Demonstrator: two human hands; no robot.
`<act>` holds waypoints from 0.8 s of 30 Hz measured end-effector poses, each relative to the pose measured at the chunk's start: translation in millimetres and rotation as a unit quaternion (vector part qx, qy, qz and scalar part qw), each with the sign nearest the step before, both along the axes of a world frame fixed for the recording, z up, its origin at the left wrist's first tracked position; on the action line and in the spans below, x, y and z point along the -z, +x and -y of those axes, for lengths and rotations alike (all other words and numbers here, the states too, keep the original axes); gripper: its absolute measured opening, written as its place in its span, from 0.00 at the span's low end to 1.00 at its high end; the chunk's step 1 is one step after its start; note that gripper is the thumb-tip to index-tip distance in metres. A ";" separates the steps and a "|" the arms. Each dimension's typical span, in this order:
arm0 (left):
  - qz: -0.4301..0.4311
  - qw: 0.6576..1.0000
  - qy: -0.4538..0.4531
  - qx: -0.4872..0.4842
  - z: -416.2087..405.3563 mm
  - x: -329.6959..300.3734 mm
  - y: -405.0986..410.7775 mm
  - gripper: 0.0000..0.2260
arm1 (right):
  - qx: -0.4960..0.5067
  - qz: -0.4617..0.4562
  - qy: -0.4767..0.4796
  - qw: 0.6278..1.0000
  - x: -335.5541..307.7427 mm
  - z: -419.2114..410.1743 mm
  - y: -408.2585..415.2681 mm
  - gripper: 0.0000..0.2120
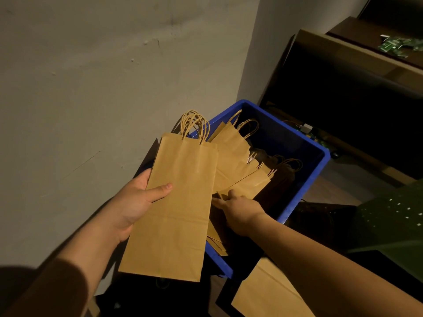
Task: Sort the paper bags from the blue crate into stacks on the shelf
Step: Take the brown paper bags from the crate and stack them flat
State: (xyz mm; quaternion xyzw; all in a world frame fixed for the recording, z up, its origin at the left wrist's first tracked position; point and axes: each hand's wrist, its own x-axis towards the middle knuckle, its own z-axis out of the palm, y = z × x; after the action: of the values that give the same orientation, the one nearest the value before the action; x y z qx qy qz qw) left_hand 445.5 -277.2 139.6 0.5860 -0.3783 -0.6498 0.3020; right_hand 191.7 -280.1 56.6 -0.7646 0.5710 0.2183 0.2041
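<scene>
Paper bags [238, 156], flat and brown with twisted handles, lie loosely overlapped inside the blue crate [315, 161], which sits low against the pale wall [91, 76] in dim light. Several of them fan out at different angles, their handles pointing toward the far and right sides of the crate, and the darker bottom of the crate shows between them. The left hand [137, 202] holds a stack of flat bags [174, 207] above the near left edge of the crate; the thumb lies across the front face and the fingers are hidden behind the stack, which tilts with its handles [194, 124] bunched at the far end and its folded bottom end nearest the camera. The right hand [238, 209] reaches down into the crate with its back upward, its fingertips touching the edge of one bag that lies among the others; whether it has closed on that bag I cannot tell, since the fingers are partly hidden under the paper. Another brown bag [263, 291] lies flat below the right forearm, outside the crate at the bottom of the view. To the right stands a dark wooden shelf [357, 53], with small green pieces [393, 45] scattered on its upper board.
</scene>
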 end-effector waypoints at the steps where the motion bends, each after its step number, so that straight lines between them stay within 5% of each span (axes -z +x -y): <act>1: 0.001 1.000 -0.001 0.000 0.1 -0.4 -0.6 0.15 | -0.013 -0.004 0.013 1.000 2.7 0.0 1.1 0.35; 14: 0.011 1.000 -0.005 -0.006 -2.1 -1.5 -6.5 0.13 | 0.115 0.053 0.021 0.992 -0.5 1.1 -1.3 0.28; 19: 0.008 1.000 -0.002 0.001 -1.6 -2.0 -11.9 0.13 | 0.255 0.186 -0.083 0.945 -22.4 -1.3 -6.2 0.44; 24: 0.006 1.000 -0.004 -0.002 -2.1 -3.1 -23.2 0.14 | 0.296 0.229 -0.204 0.905 -42.5 -7.9 -19.8 0.13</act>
State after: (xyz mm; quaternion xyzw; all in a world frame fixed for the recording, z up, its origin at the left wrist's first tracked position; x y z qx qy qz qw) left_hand 422.2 -275.1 142.7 0.5895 -0.3817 -0.6440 0.3034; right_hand 171.9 -272.2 99.1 -0.6144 0.7406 -0.1548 0.2239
